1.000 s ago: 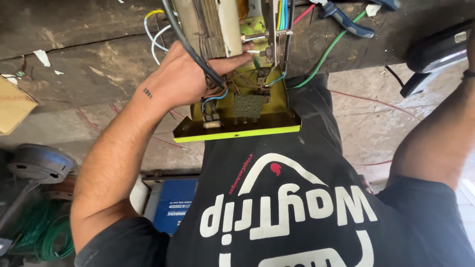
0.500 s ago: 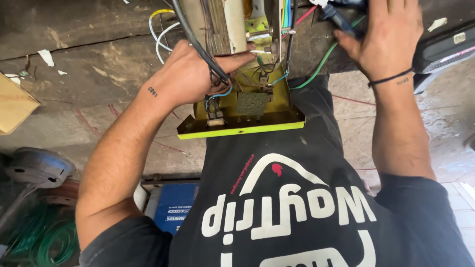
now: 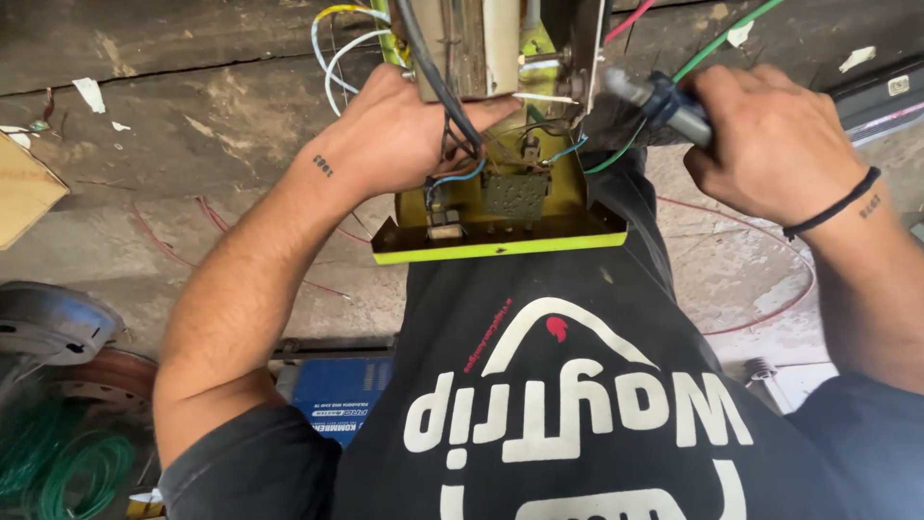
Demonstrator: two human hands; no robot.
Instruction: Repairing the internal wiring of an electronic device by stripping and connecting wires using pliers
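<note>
Left hand clamped on black cable bundle inside yellow-green metal chassis; right hand closed around blue-handled tool, probably pliers. Better: steady wires, approach tip slowly.

One camera on my head, looking steeply down my own chest.

It sits close: my black shirt fills the lower frame, my forearms enter from both bottom corners, and my left hand and right hand meet at the yellow-green metal unit near the top. Beyond lies the stained concrete floor. There is no second view to overlap with.
</note>
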